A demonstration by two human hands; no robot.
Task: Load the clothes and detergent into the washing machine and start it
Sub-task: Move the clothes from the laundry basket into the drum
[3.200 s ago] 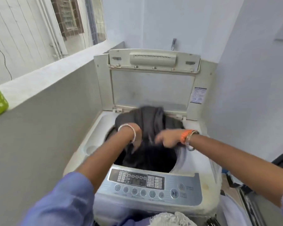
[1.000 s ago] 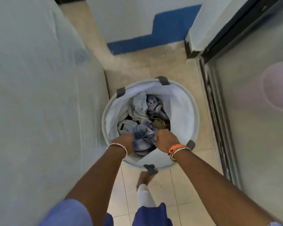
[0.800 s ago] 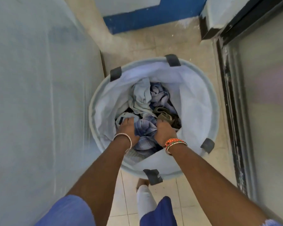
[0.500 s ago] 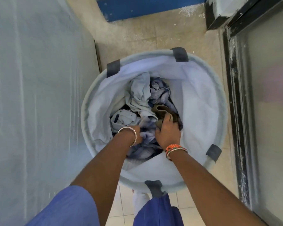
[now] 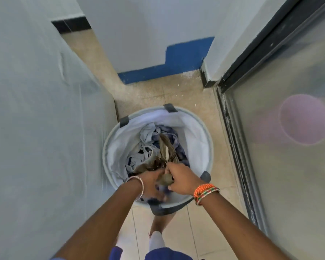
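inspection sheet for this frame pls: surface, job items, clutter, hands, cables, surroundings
Surface: tiled floor, white specks near the wall.
Job's things: round basket on the floor, clothes inside; brown garment partly pulled up. Washer and detergent not identifiable.
Clutter: nothing seen.
Grippers: left hand and right hand both closed on the brown garment at the basket's near rim.
Cables: nothing seen.
Surroundings: plastic-covered surface on the left, white wall with blue base ahead, dark-framed glass door on the right, pink round shape behind it.
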